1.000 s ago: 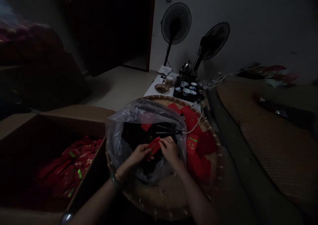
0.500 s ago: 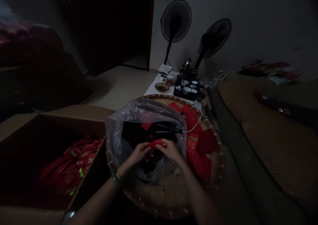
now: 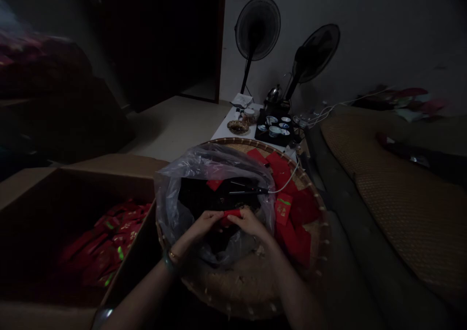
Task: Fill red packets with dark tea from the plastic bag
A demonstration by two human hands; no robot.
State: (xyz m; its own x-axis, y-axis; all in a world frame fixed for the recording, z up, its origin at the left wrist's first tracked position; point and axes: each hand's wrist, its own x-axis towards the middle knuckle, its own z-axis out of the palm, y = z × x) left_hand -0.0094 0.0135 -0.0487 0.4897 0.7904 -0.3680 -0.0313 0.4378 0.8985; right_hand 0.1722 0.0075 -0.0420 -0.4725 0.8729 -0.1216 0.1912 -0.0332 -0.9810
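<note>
Between my two hands is a small red packet (image 3: 231, 216), held over the mouth of a clear plastic bag (image 3: 170, 194). My left hand (image 3: 206, 221) pinches its left end, and my right hand (image 3: 251, 221) grips its right end with the thumb on top. Dark contents, too dim to name, fill the bag. Another red packet (image 3: 214, 184) lies in the bag's far part. Beside it rests a dark, slim two-armed tool (image 3: 248, 192) with a white cord. The bag sits in a round woven bamboo tray (image 3: 237, 284), where several flat red packets (image 3: 283, 209) lie along the right side.
To the left stands an open cardboard box (image 3: 109, 162) with many red packets (image 3: 109, 240) inside. Behind the tray a low white table (image 3: 225, 126) bears a black tea tray with cups (image 3: 274, 131). Two fans (image 3: 258, 27) stand by the wall. A couch with a woven mat (image 3: 383, 174) is at right.
Both hands stay over the bag. The red packet between them has turned slightly and now lies more level, with my left fingers closer along its edge.
</note>
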